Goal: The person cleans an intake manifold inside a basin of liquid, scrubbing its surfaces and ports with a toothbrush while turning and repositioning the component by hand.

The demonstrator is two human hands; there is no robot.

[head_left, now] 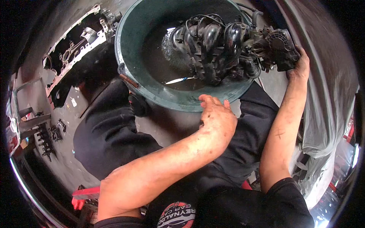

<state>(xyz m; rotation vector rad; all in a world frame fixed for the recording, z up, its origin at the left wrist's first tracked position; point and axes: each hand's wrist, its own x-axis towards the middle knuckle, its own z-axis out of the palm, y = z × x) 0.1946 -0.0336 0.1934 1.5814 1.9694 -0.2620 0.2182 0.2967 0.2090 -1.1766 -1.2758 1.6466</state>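
A round green tub with dark liquid in it stands between my knees. Over its right side lies a black intake manifold, its throttle-body end reaching past the rim. My right hand grips that outer end from the right, fingers wrapped partly behind it. My left hand is at the near rim of the tub, below the manifold and apart from it, fingers bent and slightly spread, with nothing visible in them. A thin white-and-blue brush-like tool lies inside the tub.
An engine block part with a piston and rod lies at the upper left. Dark metal parts sit on the floor at the left. Grey plastic sheeting hangs along the right. A red object is at the lower left.
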